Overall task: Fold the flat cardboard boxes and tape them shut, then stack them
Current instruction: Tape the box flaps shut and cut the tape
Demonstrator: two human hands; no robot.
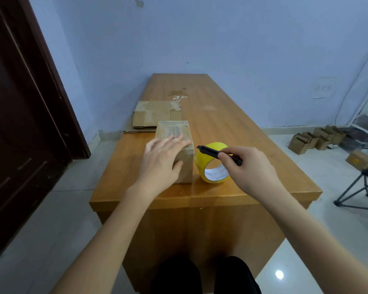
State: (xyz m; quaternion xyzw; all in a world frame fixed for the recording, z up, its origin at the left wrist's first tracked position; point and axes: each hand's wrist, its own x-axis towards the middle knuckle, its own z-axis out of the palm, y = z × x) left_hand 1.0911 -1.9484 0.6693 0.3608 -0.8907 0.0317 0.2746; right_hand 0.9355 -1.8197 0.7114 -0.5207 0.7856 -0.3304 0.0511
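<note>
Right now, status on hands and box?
Left hand flat on folded brown cardboard box. Right hand gripping black cutter. Yellow tape roll beside box.

Both forearms are bare to the bottom edge of the view, with no sleeve over them. The left hand (pixel 159 164) and right hand (pixel 251 168) are ungloved. Black trousers (pixel 179 274) cover both knees.

Brown cardboard box (pixel 177 145) with grey print on top, yellow tape roll (pixel 210 164) — white inside — black cutter (pixel 219 154), orange-brown wooden table (pixel 232 128).
</note>
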